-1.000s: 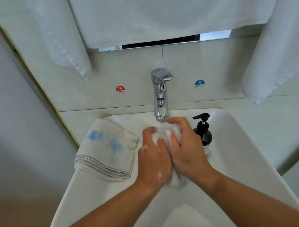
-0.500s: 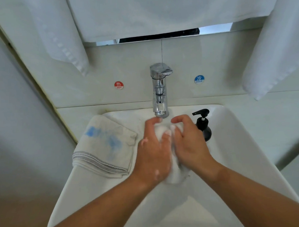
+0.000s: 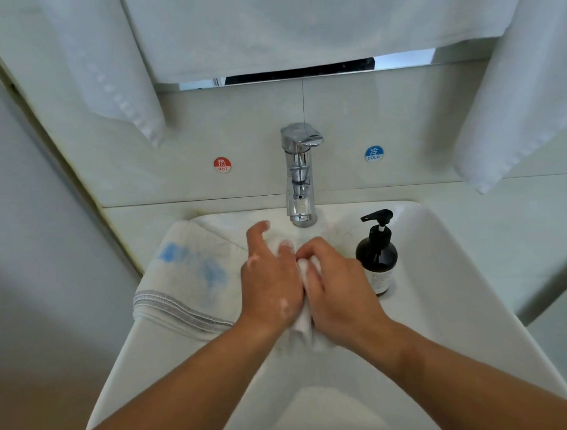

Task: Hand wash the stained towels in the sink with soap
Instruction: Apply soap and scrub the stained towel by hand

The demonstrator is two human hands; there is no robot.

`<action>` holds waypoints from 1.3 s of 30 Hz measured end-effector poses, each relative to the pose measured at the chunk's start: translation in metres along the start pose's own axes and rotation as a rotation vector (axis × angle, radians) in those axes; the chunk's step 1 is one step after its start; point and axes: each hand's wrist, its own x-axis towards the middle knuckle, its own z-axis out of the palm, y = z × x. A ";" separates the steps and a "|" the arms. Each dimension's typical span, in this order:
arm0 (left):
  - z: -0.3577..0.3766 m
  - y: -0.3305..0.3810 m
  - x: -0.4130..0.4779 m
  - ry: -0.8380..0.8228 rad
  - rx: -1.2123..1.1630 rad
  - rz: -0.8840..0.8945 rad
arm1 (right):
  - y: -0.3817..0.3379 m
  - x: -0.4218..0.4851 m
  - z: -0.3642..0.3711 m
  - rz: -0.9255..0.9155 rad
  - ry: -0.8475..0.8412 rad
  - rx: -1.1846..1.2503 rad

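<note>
Between the hands, head view: wet towel (image 3: 307, 324) bunched up and soapy. Right hand (image 3: 339, 292) has its fingers curled, pinching it. Left hand (image 3: 272, 286) lies against it, forefinger lifted, thumb hidden, so I cannot tell its grip. Left of the left hand, a blue-stained towel (image 3: 187, 277) sits folded on the sink (image 3: 447, 272) rim. Soap bottle (image 3: 376, 259) stands just right of the right hand. The cloth looks soft, soggy and slippery, probably best gripped in bunched fistfuls.

polished chrome faucet (image 3: 298, 175), glossy white sink (image 3: 440, 273), woven cloth towel (image 3: 187, 277), perhaps plastic pump bottle (image 3: 377, 259)
</note>
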 end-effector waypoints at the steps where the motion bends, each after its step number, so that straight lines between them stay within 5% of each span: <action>1: 0.002 -0.003 -0.006 -0.014 0.023 0.021 | -0.003 0.001 -0.002 -0.045 0.036 0.002; 6: -0.002 0.001 -0.038 -0.148 0.015 0.236 | 0.015 0.020 -0.016 0.097 0.123 0.023; 10: -0.003 0.003 -0.004 -0.021 -0.011 0.131 | 0.006 0.002 -0.003 0.034 0.067 0.016; 13: -0.001 -0.005 -0.020 -0.085 0.072 0.149 | 0.002 0.004 -0.006 -0.057 0.127 -0.003; 17: -0.007 -0.003 -0.039 -0.151 0.042 0.267 | 0.015 0.020 -0.015 0.099 0.149 0.009; 22: -0.004 -0.006 -0.002 0.009 -0.002 0.087 | 0.000 0.000 -0.001 -0.001 0.043 -0.034; 27: -0.004 -0.007 -0.045 -0.161 0.028 0.252 | 0.009 0.017 -0.016 0.066 0.185 0.010; 30: -0.007 0.002 -0.020 -0.045 -0.038 0.231 | 0.013 0.011 -0.010 0.136 0.106 -0.006; 33: -0.005 0.003 -0.003 0.016 -0.027 0.123 | 0.002 -0.004 -0.001 -0.002 0.076 0.025; 35: -0.003 -0.002 -0.018 -0.045 0.041 0.167 | 0.000 -0.002 -0.007 -0.078 0.130 0.042; 39: -0.008 -0.002 -0.040 -0.185 0.057 0.344 | 0.017 0.017 -0.015 0.110 0.179 0.027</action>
